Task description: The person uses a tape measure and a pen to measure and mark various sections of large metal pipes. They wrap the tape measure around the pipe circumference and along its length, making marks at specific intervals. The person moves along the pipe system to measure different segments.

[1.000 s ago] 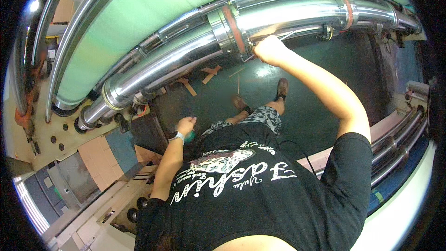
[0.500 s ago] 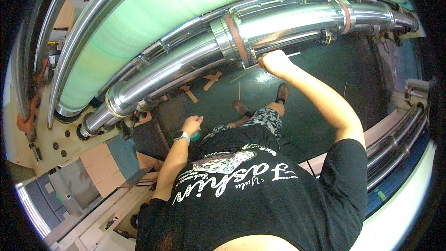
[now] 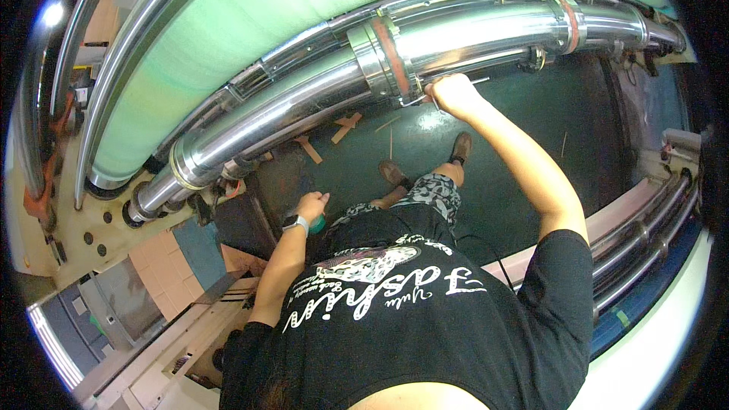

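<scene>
My right hand (image 3: 453, 96) is closed around a thin metal hex key (image 3: 480, 80) beside the large shiny roller (image 3: 471, 30). The key's bent end sits close to the lower edge of a metal collar (image 3: 376, 57) with a reddish-brown band; whether it is seated in a screw is hidden. Low in front of my body, my left hand (image 3: 313, 203) has its fingers curled, and a watch is on the wrist. A rounded green thing (image 3: 317, 224) shows beside that hand; I cannot make out whether the fingers hold it.
Behind the roller runs a wide pale-green cylinder (image 3: 250, 45). A second banded collar (image 3: 568, 23) is farther right. Brown cardboard scraps (image 3: 347, 127) lie on the dark green floor (image 3: 516, 152). Machine rails (image 3: 638, 247) stand at right, a cream side frame (image 3: 72, 235) at left.
My right hand has moved slightly up, toward the roller, and the hex key has shifted with it. The left hand stays nearly in place.
</scene>
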Tool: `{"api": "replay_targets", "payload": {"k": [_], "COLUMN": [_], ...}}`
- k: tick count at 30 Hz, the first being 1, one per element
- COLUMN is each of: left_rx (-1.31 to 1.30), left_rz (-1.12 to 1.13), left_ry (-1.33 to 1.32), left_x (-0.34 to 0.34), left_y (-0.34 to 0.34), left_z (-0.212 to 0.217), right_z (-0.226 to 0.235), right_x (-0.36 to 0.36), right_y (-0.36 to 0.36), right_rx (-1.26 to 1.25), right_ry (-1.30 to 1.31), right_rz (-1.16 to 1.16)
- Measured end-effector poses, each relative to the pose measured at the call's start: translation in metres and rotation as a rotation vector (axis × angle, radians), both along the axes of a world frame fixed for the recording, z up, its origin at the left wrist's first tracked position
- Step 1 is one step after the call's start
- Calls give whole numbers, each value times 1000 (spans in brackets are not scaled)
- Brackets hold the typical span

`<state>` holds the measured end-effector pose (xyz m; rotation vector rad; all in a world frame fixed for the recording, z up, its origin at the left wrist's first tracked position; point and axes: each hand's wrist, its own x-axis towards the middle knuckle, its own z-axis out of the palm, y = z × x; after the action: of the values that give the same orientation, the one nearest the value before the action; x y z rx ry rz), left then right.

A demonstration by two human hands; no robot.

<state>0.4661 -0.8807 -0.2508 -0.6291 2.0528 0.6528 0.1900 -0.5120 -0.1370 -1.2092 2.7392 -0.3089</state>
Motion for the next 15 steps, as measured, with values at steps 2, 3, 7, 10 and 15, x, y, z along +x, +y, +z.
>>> {"api": "replay_targets", "payload": {"k": [2, 3, 7, 10, 15], "left_rx": [-1, 0, 7, -4, -15], "left_rz": [-1, 0, -19, 0, 47], "left_ry": [-14, -8, 25, 4, 23], "left_x": [-4, -6, -6, -3, -5], "left_y": [5, 9, 13, 14, 12], "left_z": [5, 9, 15, 17, 34], "right_z": [-5, -10, -64, -101, -94], "right_x": [-5, -3, 27, 72, 112], "right_y": [1, 2, 4, -25, -129], "right_rx": [65, 48, -73, -419, -1310], "right_ry": [-85, -144, -453, -641, -1193], "right_rz": [-17, -60, -268, -542, -836]}}
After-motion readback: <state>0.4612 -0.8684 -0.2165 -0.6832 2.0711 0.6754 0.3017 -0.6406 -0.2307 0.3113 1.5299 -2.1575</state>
